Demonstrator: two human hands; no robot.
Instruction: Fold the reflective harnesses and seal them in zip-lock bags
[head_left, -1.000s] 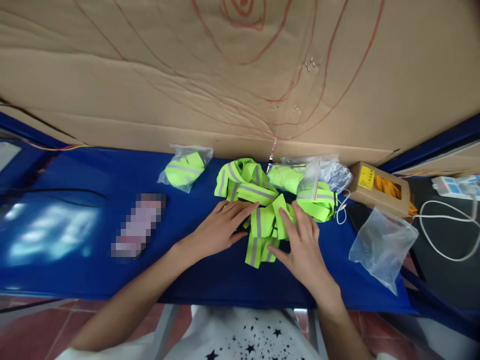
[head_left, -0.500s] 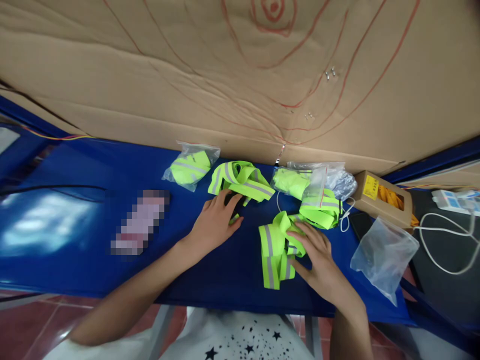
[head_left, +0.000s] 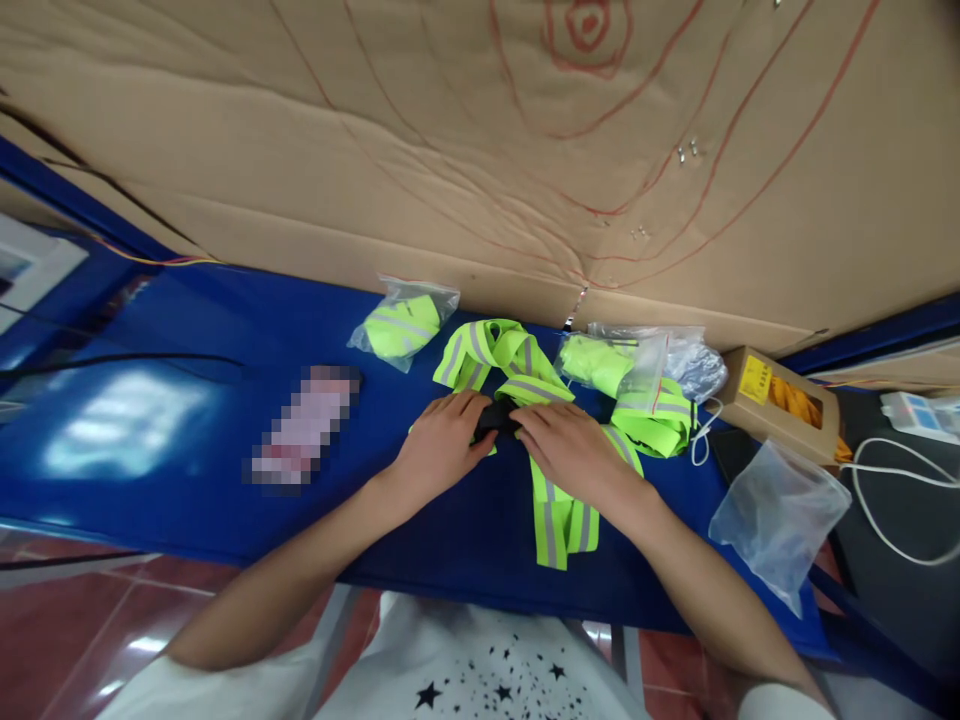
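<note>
My left hand (head_left: 442,440) is closed around a black plastic piece (head_left: 495,418) that looks like a buckle. From the right, my right hand (head_left: 570,445) pinches the other end of it. A fluorescent yellow-green reflective strap (head_left: 476,350) with grey stripes loops on the table just beyond my fingers. More of the strap (head_left: 555,525) hangs in folds below my right hand and wrist, which cover part of it. My fingers hide how the black piece's halves sit together.
A bagged yellow-green strap (head_left: 401,325) lies behind on the blue table (head_left: 187,440). To the right are another bagged strap (head_left: 600,360), a coiled strap (head_left: 656,420), a cardboard box (head_left: 780,400), an empty plastic bag (head_left: 780,520) and a white cable (head_left: 870,520). A blurred-out item (head_left: 304,430) lies left.
My right hand has moved left from the folded strap to the black piece at my left hand. Part of the strap has come along, and the view has shifted slightly.
</note>
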